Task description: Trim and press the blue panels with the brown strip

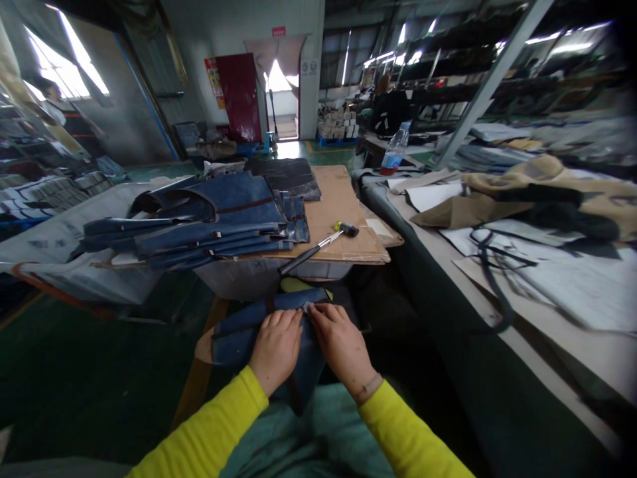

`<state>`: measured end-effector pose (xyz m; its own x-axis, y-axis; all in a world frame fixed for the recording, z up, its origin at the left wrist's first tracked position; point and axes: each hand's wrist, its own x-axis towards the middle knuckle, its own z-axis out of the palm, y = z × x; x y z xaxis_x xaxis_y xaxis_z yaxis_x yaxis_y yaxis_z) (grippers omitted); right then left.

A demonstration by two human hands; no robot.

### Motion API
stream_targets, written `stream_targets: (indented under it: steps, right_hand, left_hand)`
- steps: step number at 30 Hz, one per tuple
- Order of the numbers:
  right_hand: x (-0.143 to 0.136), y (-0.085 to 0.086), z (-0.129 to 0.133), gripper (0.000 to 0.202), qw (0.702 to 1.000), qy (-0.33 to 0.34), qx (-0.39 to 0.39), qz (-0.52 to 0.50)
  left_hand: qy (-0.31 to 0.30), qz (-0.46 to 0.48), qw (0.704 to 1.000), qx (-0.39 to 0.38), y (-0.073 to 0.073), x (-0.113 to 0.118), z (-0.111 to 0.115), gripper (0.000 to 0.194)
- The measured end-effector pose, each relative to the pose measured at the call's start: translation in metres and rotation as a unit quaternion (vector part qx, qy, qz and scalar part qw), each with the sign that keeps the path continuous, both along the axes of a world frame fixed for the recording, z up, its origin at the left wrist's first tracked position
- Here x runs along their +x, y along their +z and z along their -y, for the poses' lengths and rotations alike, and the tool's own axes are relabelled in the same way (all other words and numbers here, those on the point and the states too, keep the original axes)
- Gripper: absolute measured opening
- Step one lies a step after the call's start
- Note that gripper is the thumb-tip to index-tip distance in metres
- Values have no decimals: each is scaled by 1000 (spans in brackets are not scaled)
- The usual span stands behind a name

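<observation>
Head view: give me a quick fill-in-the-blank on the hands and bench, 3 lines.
1. Both hands, left and right, press on a ____ denim piece.
2. The hammer lies on ____.
3. The sleeves are ____.
Missing: blue; cardboard; yellow

**Around the Workbench**

A hammer (318,247) is lying on a cardboard sheet (343,212), just beside a stack of blue denim pieces (199,222). A plastic water bottle (395,151) is standing upright on the long table (448,252) to the right, where tan fabric (522,189) is sprawling. A person (60,113) is standing by the far window.
</observation>
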<state>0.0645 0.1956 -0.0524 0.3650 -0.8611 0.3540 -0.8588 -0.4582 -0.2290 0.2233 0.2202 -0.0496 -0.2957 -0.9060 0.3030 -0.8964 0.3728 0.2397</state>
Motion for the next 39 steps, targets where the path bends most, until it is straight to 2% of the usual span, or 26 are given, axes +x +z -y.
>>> stream_targets:
  steps: [5,11,16,21,27,31,35,39]
  right_hand:
    - [22,-2,-10,38,1000,16,6,-19]
    - [45,0,-16,34,999,33,30,-18]
    - [37,11,-7,32,994,69,86,13]
    - [31,19,3,30,979,124,153,43]
    - [28,21,10,30,971,166,163,56]
    - [29,23,11,30,968,166,179,58]
    - [28,25,11,30,966,156,202,53]
    - [27,23,11,30,967,164,185,61]
  left_hand:
    - [18,17,1000,-10,-2,24,-9,34]
    - [35,18,998,-39,-21,50,-28,38]
    - [58,45,995,-68,-34,58,-43,43]
    - [46,90,992,-74,-39,58,-51,45]
    - [42,109,991,-71,-43,63,-59,44]
    - [56,85,992,-72,-42,65,-60,44]
    - [85,39,993,-71,-32,63,-57,43]
    - [107,9,992,-69,-22,61,-53,39]
